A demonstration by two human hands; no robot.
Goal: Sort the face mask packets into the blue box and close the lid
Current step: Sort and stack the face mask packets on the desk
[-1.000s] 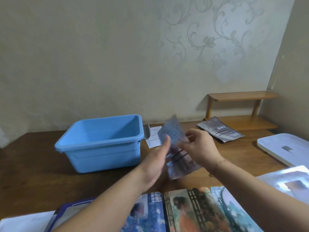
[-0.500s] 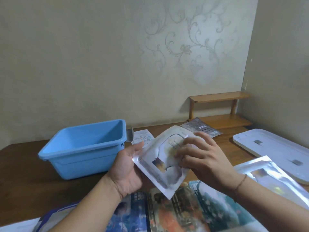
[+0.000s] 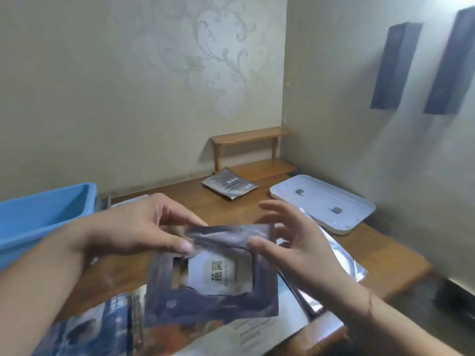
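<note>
- Left hand (image 3: 133, 227) pinches top edge of dark packet (image 3: 213, 273), held above desk (image 3: 372, 253).
- Right hand (image 3: 295, 242) fingers spread, thumb touching packet.
- Blue box (image 3: 38, 219) far left, uncovered; white lid (image 3: 321, 201) lies right.

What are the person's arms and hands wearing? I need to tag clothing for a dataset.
Both forearms are bare, with no sleeves in view. The left hand shows no glove, ring or watch. The right hand is bare too, but a thin reddish string bracelet circles its wrist.
</note>
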